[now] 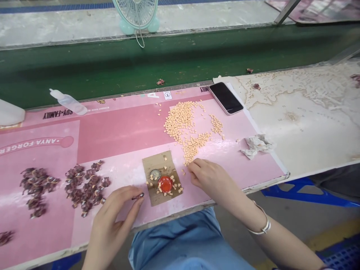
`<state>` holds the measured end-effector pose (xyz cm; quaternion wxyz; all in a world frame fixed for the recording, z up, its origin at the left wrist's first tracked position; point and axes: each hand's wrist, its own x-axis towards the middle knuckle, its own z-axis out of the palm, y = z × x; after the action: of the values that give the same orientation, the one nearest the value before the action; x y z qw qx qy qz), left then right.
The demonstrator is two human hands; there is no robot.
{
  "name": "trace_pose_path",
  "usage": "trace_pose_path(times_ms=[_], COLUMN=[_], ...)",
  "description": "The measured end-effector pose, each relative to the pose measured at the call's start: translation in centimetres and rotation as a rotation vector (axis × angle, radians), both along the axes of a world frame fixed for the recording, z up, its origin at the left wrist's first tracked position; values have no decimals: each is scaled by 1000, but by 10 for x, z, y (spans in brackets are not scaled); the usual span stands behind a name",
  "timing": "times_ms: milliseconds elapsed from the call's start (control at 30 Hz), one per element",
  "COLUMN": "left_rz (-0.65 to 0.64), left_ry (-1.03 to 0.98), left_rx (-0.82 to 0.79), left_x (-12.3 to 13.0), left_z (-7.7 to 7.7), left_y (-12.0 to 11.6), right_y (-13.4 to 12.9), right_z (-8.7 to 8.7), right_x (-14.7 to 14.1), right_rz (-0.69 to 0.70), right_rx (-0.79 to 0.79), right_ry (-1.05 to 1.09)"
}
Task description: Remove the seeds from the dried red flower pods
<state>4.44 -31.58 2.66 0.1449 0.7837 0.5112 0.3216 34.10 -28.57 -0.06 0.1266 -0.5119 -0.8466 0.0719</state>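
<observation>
My left hand [115, 217] pinches a small dark piece [138, 196] between thumb and finger, just left of a square of brown cardboard [149, 165]. On that cardboard sit a red round cap [165, 184], a ridged metal bottle cap [155, 174] and scattered tan bits. My right hand [204, 174] rests its fingertips at the lower edge of a spread of small tan heart-shaped pieces [182, 125]. Left of the cardboard lie clusters of dark reddish dried flower-like pieces [84, 185] with yellow threads, on a pink printed desk mat [112, 138].
A black smartphone [225, 98] and crumpled tissue [256, 146] lie right of the tan pieces. A plastic squeeze bottle [69, 102] lies at the mat's far edge. Beyond it runs a green belt [112, 63], with a small fan [137, 13] further back.
</observation>
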Motion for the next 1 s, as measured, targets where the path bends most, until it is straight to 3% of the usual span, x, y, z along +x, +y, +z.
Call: trace_pose_path(times_ms=[200, 267, 367, 433, 600, 767, 1000], left_rz=[-84, -151, -198, -158, -93, -47, -54], left_ry=[-209, -317, -458, -530, -566, -475, -352], left_rx=[-181, -294, -379, -345, -250, -129, -49], left_x=[22, 35, 53, 61, 66, 60, 61], left_z=[12, 13, 12, 10, 7, 4, 7], left_y=[-23, -29, -29, -26, -23, -24, -25], right_y=[6, -1, -21, -32, -40, -36, -38], right_z=[17, 26, 36, 38, 34, 30, 33], right_x=[8, 1, -22, -37, -49, -52, -61], right_rz=[88, 97, 157, 223, 238, 253, 125], right_rx=[-16, -12, 19, 80, 192, 151, 44], right_ry=[117, 276, 712, 816, 755, 796, 845])
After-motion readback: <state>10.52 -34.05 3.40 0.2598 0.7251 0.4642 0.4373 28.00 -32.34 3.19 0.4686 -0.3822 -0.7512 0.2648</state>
